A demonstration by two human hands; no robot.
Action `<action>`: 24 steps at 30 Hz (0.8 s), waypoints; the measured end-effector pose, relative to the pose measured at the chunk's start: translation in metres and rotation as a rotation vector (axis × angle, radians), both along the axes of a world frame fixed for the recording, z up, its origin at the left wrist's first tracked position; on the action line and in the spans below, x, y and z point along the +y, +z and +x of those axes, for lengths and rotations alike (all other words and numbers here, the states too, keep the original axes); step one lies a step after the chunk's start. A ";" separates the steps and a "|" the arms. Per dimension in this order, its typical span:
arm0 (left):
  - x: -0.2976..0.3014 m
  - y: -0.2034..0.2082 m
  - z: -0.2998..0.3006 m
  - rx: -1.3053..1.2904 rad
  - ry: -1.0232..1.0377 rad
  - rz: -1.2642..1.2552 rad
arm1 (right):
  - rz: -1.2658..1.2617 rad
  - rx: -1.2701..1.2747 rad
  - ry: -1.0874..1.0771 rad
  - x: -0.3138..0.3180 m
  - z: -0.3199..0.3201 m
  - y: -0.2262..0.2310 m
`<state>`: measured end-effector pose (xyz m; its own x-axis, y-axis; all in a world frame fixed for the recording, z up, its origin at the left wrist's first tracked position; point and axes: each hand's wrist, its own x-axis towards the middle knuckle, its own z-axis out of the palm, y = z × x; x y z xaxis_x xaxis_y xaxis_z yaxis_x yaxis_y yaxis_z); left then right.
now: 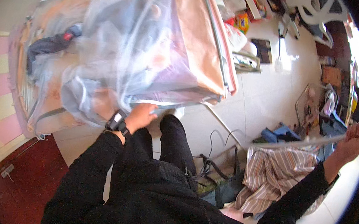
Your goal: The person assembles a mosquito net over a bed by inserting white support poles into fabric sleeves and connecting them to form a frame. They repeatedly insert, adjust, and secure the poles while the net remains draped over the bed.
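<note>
A sheer white mosquito net (128, 40) hangs over a bed with an orange-tan sheet (196, 38); the net is blurred in places. My left hand (142, 116), with a black band and a watch at the wrist, is at the net's lower front edge, fingers closed on its hem. Through the net a dark garment (47, 48) shows on the bed. Far to the right, my right hand (349, 147) is closed around the end of a pale rail (300, 142). A brown striped cloth (276, 174) hangs below that rail.
A white rod (224, 125) slants from the bed corner across the tiled floor. A black cable (211, 146) and a dark green bag (221, 187) are by my legs. Bags and boxes crowd beyond the bed near a white plastic chair (316, 15). Blue cloth (281, 134) lies behind the rail.
</note>
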<state>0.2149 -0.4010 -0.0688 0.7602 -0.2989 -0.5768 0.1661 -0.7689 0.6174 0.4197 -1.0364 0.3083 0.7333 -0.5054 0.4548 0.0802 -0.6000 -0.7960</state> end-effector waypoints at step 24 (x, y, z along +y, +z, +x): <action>0.318 0.279 -0.171 -0.968 0.724 0.214 | -0.458 0.791 0.922 0.463 -0.260 -0.076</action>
